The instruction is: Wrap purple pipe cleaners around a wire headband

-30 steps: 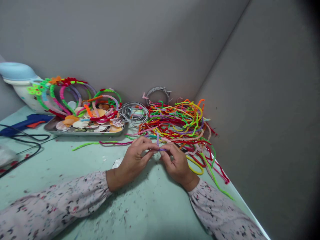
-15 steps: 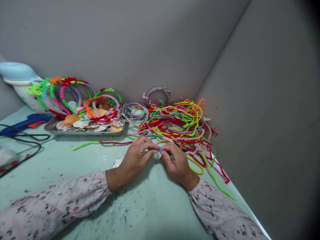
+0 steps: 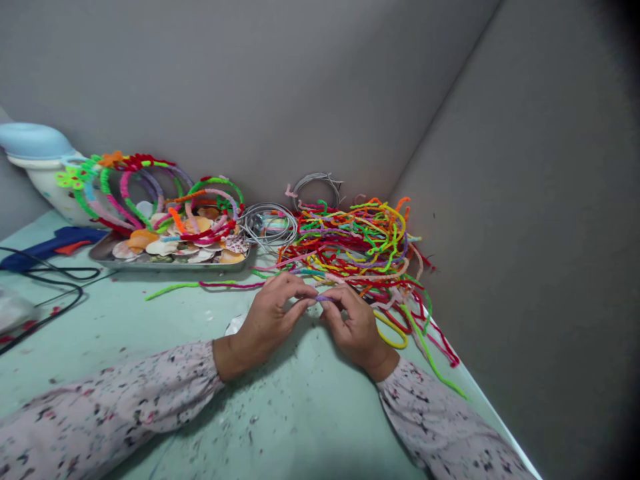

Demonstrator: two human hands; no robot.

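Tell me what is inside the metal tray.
Orange and pale shells lie in the metal tray, with fuzzy multicoloured hoops resting on some of them. The tray's bottom and anything beneath the shells are covered.

You've got a thin purple fuzzy strip [image 3: 323, 299], matt. Your one o'clock: tangled multicoloured heap of strips [image 3: 357, 241], same fuzz. Ten: shallow silver rectangular tray [image 3: 170, 267], smooth dull metal; beyond, rounded pale-blue lid [image 3: 36, 141], smooth, plastic-looking. Your pink speckled left sleeve [image 3: 125, 400]: matt cloth, gathered cuff.
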